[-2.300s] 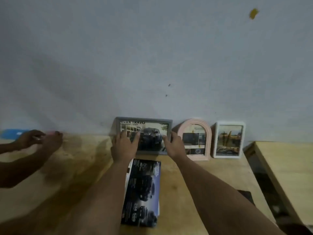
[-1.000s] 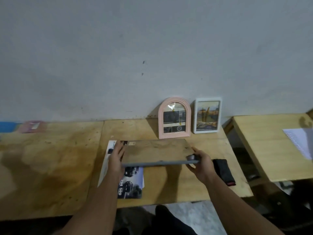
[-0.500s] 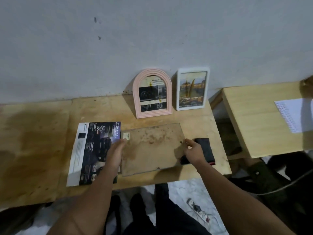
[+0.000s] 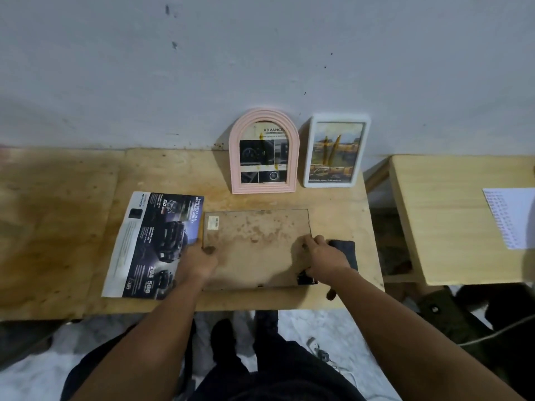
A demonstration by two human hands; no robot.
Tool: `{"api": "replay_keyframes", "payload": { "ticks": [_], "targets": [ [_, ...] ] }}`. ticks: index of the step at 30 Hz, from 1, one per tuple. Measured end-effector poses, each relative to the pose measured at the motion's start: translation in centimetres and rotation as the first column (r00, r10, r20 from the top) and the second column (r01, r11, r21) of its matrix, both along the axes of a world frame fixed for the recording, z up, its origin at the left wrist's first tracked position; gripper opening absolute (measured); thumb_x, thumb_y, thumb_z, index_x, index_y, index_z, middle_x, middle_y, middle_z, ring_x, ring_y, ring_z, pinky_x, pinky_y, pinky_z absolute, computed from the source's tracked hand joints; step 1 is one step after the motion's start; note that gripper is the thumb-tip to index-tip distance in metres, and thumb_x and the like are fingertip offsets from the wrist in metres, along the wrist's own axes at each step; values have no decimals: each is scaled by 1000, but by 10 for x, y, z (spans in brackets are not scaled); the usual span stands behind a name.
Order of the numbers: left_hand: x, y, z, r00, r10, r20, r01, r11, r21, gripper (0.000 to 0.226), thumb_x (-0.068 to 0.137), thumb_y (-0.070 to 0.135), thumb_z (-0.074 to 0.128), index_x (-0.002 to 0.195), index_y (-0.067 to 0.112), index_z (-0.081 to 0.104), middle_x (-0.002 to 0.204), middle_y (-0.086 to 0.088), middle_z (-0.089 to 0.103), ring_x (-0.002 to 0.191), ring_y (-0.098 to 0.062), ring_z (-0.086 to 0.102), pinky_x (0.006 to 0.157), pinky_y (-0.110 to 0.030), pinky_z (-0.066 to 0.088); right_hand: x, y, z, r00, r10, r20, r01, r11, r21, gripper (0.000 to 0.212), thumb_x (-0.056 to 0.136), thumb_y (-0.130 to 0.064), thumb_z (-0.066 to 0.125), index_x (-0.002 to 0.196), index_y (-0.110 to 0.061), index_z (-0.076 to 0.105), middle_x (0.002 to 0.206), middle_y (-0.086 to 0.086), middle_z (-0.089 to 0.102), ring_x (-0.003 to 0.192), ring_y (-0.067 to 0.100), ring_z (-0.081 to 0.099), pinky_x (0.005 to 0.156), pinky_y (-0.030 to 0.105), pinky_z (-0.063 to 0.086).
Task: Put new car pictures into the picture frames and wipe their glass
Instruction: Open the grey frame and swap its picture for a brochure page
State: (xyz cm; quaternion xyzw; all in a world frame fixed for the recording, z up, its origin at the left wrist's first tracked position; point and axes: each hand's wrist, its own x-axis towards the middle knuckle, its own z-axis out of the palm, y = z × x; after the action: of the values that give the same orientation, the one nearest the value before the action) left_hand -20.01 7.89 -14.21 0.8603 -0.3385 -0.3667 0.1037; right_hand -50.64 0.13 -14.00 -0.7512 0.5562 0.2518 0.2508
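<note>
The grey picture frame point(image 4: 254, 241) lies face down on the wooden table point(image 4: 72, 227), its stained brown backing board up. My left hand point(image 4: 199, 260) rests on its left edge, fingers on the board. At the frame's right edge, my right hand point(image 4: 324, 259) has its fingertips pinched on a small tab. A dark car brochure point(image 4: 156, 244) lies flat just left of the frame. A black cloth point(image 4: 346, 251) lies under and behind my right hand.
A pink arched frame point(image 4: 264, 151) and a white rectangular frame point(image 4: 335, 150) stand against the wall behind. A second wooden table point(image 4: 451, 215) with a white sheet of paper point(image 4: 512, 215) stands to the right, across a gap.
I lifted the grey frame from the wall, turned it over and laid it face down beside the brochure. My right hand has shifted onto the right edge tab.
</note>
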Motion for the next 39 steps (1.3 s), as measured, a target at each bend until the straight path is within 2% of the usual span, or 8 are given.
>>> {"api": "replay_keyframes", "payload": {
  "ticks": [2,6,12,18,26,31,35,39],
  "targets": [
    [-1,0,-7,1000,-23,-1,23,999,35,31,88,40,66,113,22,74,113,-10,72,101,-35,68,91,-42,56,-2,-5,2,996,79,-47,-80,996,-27,87,86,-28,75,156,-17,24,140,9,45,106,30,63,71,40,59],
    [2,-2,-20,995,-91,49,87,993,84,44,88,42,63,125,19,67,123,-13,63,106,-38,66,89,-43,56,1,-17,0,936,301,-184,-324,940,-111,84,84,-43,75,150,-14,32,150,16,36,127,37,46,97,52,49],
    [1,-6,-30,991,-116,69,107,988,111,53,90,40,60,136,15,56,132,-18,54,114,-43,61,95,-48,54,18,-22,-3,881,403,-248,-427,903,-51,100,84,-30,79,159,-16,14,164,28,19,144,43,37,114,61,33],
    [1,-6,-34,992,-109,56,103,989,108,56,89,39,56,141,16,52,136,-16,54,119,-42,59,97,-48,52,30,-22,-4,793,471,-386,-527,849,-47,84,94,-22,67,158,-13,13,152,31,34,135,42,42,111,59,33],
    [-3,-5,-32,990,-123,70,114,987,114,57,94,33,56,147,14,47,144,-18,43,126,-44,53,102,-50,50,29,-15,-4,808,464,-362,-508,861,-29,97,91,-17,73,160,-11,4,161,38,16,141,44,41,111,56,37],
    [-3,-7,-32,991,-121,57,114,988,104,55,91,33,59,141,12,52,136,-17,46,116,-42,59,95,-46,52,22,-14,-1,844,456,-283,-474,880,6,106,90,-14,71,162,-10,-7,163,39,2,141,44,42,109,51,39],
    [-4,-8,-30,992,-115,51,110,989,99,52,90,35,60,137,12,57,134,-15,51,112,-39,61,93,-45,53,7,-12,7,839,474,-269,-513,853,-96,91,94,-31,59,163,-19,0,156,24,22,124,38,42,93,48,44],
    [-4,-7,-29,993,-112,41,107,988,109,62,91,37,60,148,14,50,146,-16,45,123,-40,57,101,-46,50,-8,-3,3,911,376,-168,-400,904,-150,84,93,-37,56,160,-26,5,144,19,35,114,39,51,91,52,47]
  ]
}}
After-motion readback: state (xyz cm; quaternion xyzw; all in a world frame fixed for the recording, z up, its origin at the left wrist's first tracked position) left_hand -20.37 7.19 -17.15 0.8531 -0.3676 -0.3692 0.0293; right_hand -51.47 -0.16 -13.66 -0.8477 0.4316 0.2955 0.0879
